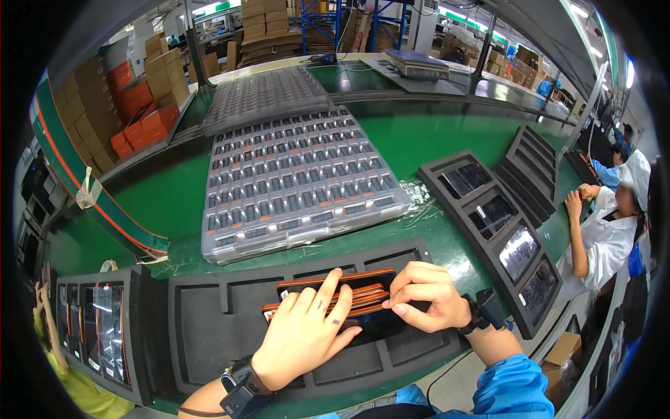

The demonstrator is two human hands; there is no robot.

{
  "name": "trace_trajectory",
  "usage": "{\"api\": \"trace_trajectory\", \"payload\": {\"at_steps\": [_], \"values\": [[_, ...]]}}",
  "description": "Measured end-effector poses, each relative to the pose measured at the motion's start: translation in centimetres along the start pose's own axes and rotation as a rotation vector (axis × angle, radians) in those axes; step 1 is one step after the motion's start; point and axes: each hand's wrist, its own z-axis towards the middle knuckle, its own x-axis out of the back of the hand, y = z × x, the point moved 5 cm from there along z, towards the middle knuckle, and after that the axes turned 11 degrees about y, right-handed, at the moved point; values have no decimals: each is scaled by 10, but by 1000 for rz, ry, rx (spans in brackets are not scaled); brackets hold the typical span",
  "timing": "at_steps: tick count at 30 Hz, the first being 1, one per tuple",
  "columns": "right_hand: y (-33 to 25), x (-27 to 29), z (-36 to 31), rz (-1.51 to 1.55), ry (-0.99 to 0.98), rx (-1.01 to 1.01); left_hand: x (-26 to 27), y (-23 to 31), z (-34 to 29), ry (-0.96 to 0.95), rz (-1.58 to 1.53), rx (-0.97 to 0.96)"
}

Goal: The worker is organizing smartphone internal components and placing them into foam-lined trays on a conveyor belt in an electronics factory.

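Several flat, phone-like black panels with orange edges [366, 297] stand close together in a black foam tray [202, 297] before me. My left hand [303, 325] lies across their left part, fingers spread over the stack and thumb on the near side, gripping it. Pinched fingers of my right hand [427, 297] close on the right end of the stack. The exact panel edge between those fingertips is hidden. A darker glossy panel [380, 327] lies just nearer to me, partly under my hands.
A clear plastic tray [300, 174] of small dark parts sits beyond, with another tray [265, 91] behind it. Foam trays with glossy panels stand right [481, 209] and left [77, 321]. A co-worker [607, 230] is at the right; a yellow-sleeved person [70, 370] is at the left.
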Motion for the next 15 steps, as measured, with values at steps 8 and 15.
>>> {"api": "trace_trajectory", "payload": {"at_steps": [8,15], "values": [[2,19,-7,-142,273,-71,8,3,2,80,4,-30],[6,6,4,-101,59,-70,14,3,7,119,-154,26]]}}
